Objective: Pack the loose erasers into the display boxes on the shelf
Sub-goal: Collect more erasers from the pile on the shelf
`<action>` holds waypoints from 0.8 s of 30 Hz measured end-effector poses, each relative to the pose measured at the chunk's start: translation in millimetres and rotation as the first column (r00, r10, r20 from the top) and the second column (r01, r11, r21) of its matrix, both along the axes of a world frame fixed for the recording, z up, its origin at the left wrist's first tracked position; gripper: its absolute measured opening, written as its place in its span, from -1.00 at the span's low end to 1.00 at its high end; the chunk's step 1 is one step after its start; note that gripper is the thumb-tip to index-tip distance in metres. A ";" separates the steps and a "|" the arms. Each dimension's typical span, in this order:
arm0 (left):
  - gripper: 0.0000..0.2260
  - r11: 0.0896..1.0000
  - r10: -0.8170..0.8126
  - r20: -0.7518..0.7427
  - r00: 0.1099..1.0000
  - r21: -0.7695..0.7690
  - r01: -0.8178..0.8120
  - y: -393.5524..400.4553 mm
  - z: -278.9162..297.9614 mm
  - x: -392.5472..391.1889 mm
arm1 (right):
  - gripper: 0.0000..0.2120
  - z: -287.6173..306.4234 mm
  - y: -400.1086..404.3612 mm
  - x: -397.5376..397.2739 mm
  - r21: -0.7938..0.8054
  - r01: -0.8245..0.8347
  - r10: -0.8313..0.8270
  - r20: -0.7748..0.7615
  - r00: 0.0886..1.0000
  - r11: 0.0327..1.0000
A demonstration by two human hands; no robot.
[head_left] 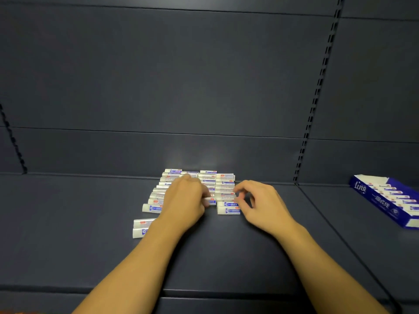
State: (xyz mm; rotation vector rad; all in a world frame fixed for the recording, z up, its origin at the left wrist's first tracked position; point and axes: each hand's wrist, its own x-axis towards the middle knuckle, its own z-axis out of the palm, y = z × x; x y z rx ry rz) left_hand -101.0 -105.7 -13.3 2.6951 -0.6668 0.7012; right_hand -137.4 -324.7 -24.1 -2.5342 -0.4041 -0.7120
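Several white erasers with blue and red labels (224, 184) lie in rows on the dark shelf (226, 250), near its back wall. My left hand (183, 207) lies over the middle rows, its fingers curled round an eraser (209, 200) at the rows' front. My right hand (260, 207) hovers at the right end of the rows, thumb and fingers loosely curled beside the erasers; whether it touches one is unclear. Two more erasers (141, 227) lie apart at the front left. A blue and white display box (385, 200) filled with erasers sits on the neighbouring shelf at the right.
The shelf's back wall (158, 87) rises right behind the eraser rows. A slotted upright (317, 98) divides this bay from the right one. The shelf's front edge (204, 291) runs below my forearms.
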 end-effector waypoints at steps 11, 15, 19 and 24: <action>-0.90 0.848 -0.043 0.041 0.998 -0.528 0.058 18.3 7.3 -2.4 | -0.87 -0.6 1.0 0.3 -0.160 -0.032 0.010 -0.134 0.991 0.987; -0.91 0.874 -0.032 0.036 0.999 -0.484 0.045 16.5 5.6 -0.1 | -0.88 1.3 2.5 -1.2 -0.212 -0.027 -0.013 -0.185 0.983 0.977; -0.93 0.891 -0.023 0.023 0.999 -0.453 0.031 15.2 6.0 -0.1 | -0.81 4.3 4.6 -4.3 -0.255 -0.011 -0.045 -0.214 0.976 0.967; -0.95 0.901 -0.034 -0.029 0.999 -0.434 0.018 14.4 3.6 1.4 | -0.84 11.5 4.0 -10.8 -0.302 0.054 -0.112 -0.179 0.977 0.952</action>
